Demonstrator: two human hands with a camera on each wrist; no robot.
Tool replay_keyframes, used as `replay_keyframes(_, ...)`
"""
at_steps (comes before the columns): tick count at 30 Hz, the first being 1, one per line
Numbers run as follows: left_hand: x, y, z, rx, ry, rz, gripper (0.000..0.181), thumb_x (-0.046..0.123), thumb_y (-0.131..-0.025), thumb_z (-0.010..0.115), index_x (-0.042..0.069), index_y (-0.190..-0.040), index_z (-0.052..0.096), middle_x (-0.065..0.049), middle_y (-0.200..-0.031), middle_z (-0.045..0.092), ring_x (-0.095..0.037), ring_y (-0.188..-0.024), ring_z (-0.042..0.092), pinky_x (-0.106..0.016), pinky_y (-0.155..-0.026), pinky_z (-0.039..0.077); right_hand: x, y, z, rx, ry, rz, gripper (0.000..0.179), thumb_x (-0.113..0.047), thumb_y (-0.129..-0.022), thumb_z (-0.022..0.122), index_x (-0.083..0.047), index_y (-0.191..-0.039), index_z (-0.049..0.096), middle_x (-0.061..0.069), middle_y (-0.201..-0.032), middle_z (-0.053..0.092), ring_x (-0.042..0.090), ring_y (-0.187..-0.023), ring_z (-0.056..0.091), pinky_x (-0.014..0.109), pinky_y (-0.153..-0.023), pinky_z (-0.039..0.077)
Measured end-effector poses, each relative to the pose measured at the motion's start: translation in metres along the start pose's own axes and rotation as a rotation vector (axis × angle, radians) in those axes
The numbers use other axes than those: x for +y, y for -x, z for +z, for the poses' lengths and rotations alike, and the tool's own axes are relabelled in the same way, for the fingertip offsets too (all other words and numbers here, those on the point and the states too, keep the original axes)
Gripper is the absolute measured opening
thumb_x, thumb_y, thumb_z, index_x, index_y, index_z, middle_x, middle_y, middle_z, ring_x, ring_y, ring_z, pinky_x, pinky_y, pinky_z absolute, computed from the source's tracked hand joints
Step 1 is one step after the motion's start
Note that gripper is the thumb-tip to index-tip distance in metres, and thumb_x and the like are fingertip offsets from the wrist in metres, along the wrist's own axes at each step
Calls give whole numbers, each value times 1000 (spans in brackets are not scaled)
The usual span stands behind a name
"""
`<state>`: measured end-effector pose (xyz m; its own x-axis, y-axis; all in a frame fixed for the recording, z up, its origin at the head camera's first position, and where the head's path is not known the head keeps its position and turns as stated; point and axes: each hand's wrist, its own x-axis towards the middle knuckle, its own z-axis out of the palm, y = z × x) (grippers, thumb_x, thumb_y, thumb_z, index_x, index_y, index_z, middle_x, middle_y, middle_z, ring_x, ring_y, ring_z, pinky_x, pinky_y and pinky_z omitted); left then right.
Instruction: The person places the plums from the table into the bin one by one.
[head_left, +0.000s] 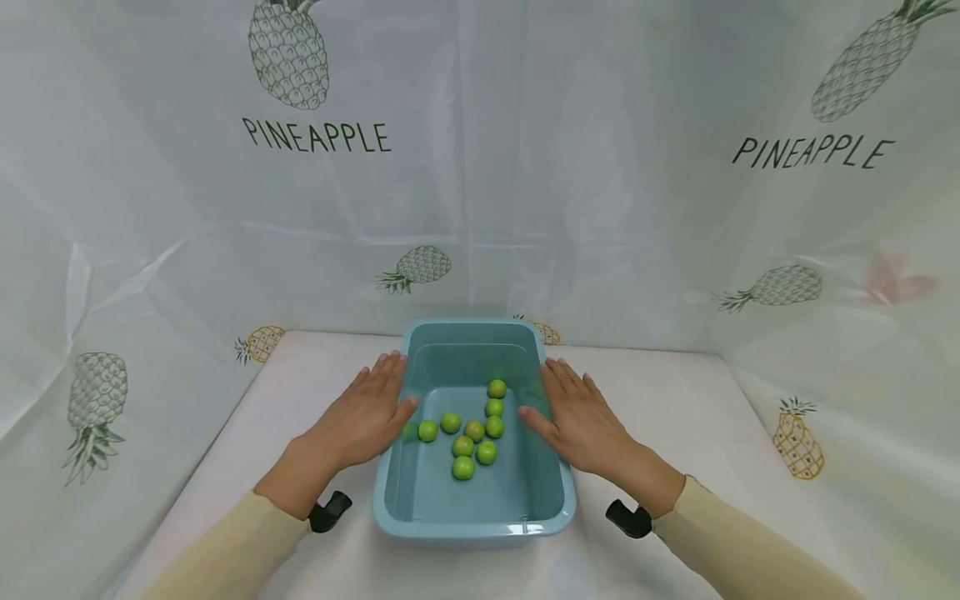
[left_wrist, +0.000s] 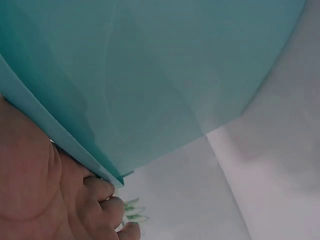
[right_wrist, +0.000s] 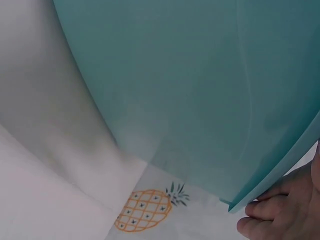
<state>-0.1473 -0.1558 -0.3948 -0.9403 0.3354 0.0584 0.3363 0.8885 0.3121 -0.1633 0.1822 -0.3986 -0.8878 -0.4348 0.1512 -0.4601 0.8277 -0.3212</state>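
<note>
A pale blue plastic basin (head_left: 472, 530) stands on the white-covered table in front of me. Several small round green fruits (head_left: 462, 447) lie loose on its bottom, mostly near the middle. My left hand (head_left: 367, 412) rests against the left rim, its fingers straight and its thumb reaching over the inner edge. On the opposite side my right hand (head_left: 585, 421) lies along the right rim in the same way. Both wrist views show the basin's outer wall (left_wrist: 160, 75) close up, with the palm and fingertips right at the rim.
The white table (head_left: 660, 400) reaches back to a hanging pale sheet (head_left: 570, 183) printed with pineapples and lettering. The same sheet drops along both sides. A black strap (head_left: 330, 512) sits at the left wrist, another strap (head_left: 628, 518) at the right.
</note>
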Motion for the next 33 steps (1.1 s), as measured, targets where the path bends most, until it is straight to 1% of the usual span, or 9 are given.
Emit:
replay_keyframes(6, 6, -12, 3, -18, -7, 6, 75, 40, -113, 43, -9, -164, 20, -26, -173, 19, -44, -162, 15, -63, -130, 20, 11, 1, -3, 7, -2, 34, 83, -53, -107, 53, 8, -161, 34, 28, -167, 35, 48, -158, 26, 78, -121, 23)
replay_keyframes(10, 10, -17, 4, -33, -7, 8, 75, 41, -113, 43, -9, -164, 19, -26, -173, 18, -43, -162, 14, -63, -130, 20, 15, 2, -3, 19, -2, 43, 83, -52, -107, 53, 8, -161, 34, 28, -166, 36, 48, -158, 28, 80, -119, 24)
replay_keyframes(15, 13, -19, 6, -62, -19, 0, 76, 42, -113, 42, -9, -164, 18, -25, -174, 16, -42, -163, 13, -62, -130, 19, 17, 5, -3, 26, -2, 45, 80, -48, -106, 57, 8, -160, 36, 29, -165, 38, 50, -157, 29, 81, -118, 25)
replay_keyframes(20, 14, -20, 6, -64, -34, -1, 76, 43, -113, 41, -9, -164, 19, -25, -174, 17, -42, -163, 14, -62, -130, 20, 17, 6, -3, 34, -4, 49, 80, -47, -106, 58, 9, -159, 37, 30, -164, 39, 50, -156, 31, 82, -117, 25)
replay_keyframes(28, 15, -26, 5, -71, -42, 8, 76, 43, -113, 41, -8, -165, 19, -24, -174, 17, -41, -163, 14, -60, -131, 19, 17, 5, -1, 49, 0, 70, 82, -48, -106, 57, 10, -159, 35, 31, -164, 39, 50, -156, 30, 81, -118, 25)
replay_keyframes(33, 19, -27, 7, -81, -32, 4, 77, 44, -113, 41, -8, -165, 18, -24, -174, 16, -40, -163, 13, -60, -131, 19, 20, 9, -2, 50, -1, 72, 81, -47, -106, 57, 10, -159, 35, 31, -164, 39, 50, -156, 31, 82, -117, 25)
